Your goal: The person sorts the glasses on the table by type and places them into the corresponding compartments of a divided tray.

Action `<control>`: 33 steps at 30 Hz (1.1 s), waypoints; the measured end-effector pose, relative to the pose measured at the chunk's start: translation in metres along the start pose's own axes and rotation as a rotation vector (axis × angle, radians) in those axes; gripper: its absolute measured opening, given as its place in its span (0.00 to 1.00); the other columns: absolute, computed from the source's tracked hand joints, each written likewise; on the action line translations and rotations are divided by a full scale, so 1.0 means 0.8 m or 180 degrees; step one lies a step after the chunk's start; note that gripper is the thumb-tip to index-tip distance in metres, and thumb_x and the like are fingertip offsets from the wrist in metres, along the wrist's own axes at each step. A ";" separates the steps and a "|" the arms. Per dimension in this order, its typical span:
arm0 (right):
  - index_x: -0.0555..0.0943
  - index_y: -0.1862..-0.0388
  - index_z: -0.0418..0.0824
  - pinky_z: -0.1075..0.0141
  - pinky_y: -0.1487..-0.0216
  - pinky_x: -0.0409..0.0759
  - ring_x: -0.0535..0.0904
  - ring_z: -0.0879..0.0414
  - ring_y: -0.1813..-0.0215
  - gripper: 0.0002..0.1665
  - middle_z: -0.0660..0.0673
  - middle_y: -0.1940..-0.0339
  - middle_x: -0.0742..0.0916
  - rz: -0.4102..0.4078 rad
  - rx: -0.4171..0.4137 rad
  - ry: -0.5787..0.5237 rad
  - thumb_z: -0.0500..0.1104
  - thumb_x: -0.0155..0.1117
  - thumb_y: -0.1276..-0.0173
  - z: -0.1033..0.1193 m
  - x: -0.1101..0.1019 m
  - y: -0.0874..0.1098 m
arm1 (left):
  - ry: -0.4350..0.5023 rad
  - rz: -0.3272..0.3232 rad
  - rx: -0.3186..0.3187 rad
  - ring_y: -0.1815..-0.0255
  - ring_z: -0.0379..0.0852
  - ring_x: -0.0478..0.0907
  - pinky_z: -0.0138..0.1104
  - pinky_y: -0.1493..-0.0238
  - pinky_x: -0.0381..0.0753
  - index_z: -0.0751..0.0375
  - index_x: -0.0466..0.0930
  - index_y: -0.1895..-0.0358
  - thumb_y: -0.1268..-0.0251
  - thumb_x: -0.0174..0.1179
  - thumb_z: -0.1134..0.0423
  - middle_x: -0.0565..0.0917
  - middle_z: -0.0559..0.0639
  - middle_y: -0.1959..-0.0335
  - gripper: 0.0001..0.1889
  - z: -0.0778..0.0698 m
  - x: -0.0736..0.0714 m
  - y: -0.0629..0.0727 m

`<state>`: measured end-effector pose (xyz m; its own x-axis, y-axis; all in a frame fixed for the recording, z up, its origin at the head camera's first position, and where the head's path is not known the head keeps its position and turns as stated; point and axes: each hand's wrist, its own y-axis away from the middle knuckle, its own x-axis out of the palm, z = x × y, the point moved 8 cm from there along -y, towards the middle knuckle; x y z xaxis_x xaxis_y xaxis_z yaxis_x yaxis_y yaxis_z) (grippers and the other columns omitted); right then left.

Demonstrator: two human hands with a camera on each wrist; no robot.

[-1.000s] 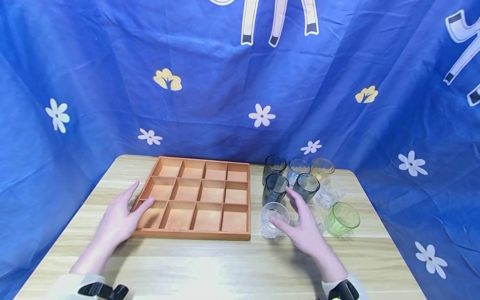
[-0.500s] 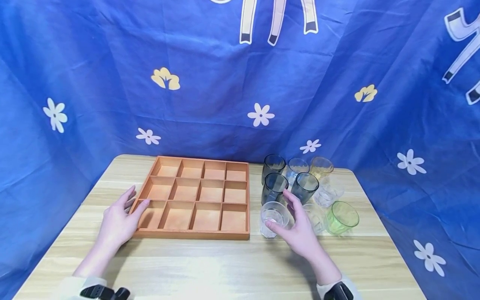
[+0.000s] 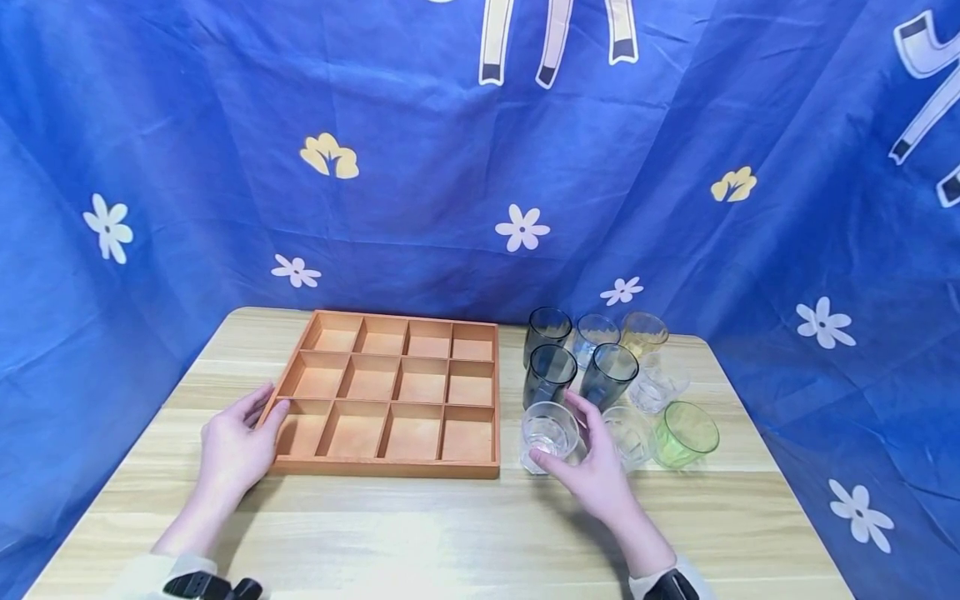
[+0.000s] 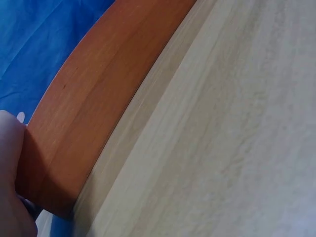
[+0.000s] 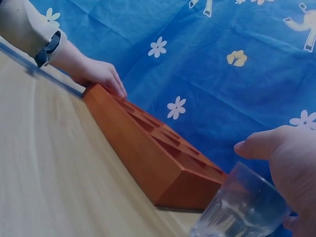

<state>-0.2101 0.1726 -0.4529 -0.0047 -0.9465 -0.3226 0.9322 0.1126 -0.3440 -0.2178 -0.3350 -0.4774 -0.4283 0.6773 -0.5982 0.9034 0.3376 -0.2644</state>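
Note:
My left hand [image 3: 236, 446] grips the left side of the wooden compartment tray [image 3: 386, 471], thumb over the rim and fingers along the outer wall. In the left wrist view, part of that hand [image 4: 12, 182] is at the tray's corner. A clear drinking glass [image 3: 546, 433] stands upright just right of the tray. Around it reaches my right hand [image 3: 596, 475], thumb in front and fingers behind, spread wider than the glass. The right wrist view has the thumb [image 5: 261, 143] apart from and above the rim of this glass [image 5: 242, 207].
Several other glasses crowd behind and right of it: dark grey glasses [image 3: 550, 375], a bluish one [image 3: 597, 337], an amber one [image 3: 643, 333], clear ones [image 3: 630, 437] and a green one [image 3: 684, 437]. Blue patterned cloth [image 3: 420, 167] hangs behind the wooden table [image 3: 390, 533].
My left hand has drawn slightly back and closed onto the tray's side. The right hand has moved a little left and lower around the clear glass. Tray and glasses have stayed put.

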 end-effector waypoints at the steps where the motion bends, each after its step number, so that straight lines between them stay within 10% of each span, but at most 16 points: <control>1: 0.67 0.21 0.40 0.47 0.21 0.65 0.70 0.40 0.25 0.58 0.40 0.23 0.74 -0.0008 0.0011 -0.0011 0.39 0.89 0.47 -0.002 0.001 0.001 | 0.0004 -0.0030 -0.0018 0.39 0.68 0.80 0.08 0.51 0.66 0.70 0.79 0.31 0.21 0.63 0.52 0.82 0.68 0.37 0.27 0.000 -0.001 0.000; 12: 0.67 0.22 0.36 0.46 0.23 0.66 0.71 0.40 0.26 0.58 0.40 0.24 0.75 -0.0128 0.0025 0.0075 0.39 0.89 0.48 -0.013 0.010 0.005 | 0.0088 -0.0207 -0.0302 0.41 0.61 0.82 0.11 0.56 0.73 0.67 0.83 0.34 0.23 0.63 0.60 0.85 0.64 0.42 0.21 0.005 0.000 0.003; 21: 0.68 0.23 0.35 0.40 0.26 0.70 0.75 0.40 0.30 0.58 0.38 0.28 0.78 -0.0110 0.0138 0.0118 0.39 0.90 0.50 -0.023 0.009 0.002 | 0.0268 -0.0294 -0.0272 0.56 0.20 0.79 0.11 0.59 0.75 0.68 0.85 0.37 0.23 0.63 0.64 0.86 0.66 0.46 0.18 0.007 -0.001 0.003; 33: 0.72 0.23 0.37 0.46 0.24 0.69 0.73 0.43 0.28 0.61 0.39 0.26 0.77 -0.0067 0.0394 0.0163 0.43 0.94 0.57 -0.034 0.014 0.002 | 0.0292 -0.0227 -0.0435 0.59 0.18 0.78 0.12 0.61 0.77 0.68 0.84 0.37 0.23 0.62 0.63 0.86 0.65 0.44 0.18 0.012 0.001 0.004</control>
<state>-0.2183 0.1703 -0.4808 -0.0402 -0.9312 -0.3622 0.9692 0.0518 -0.2407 -0.2155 -0.3395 -0.4861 -0.4971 0.7031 -0.5084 0.8618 0.4684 -0.1948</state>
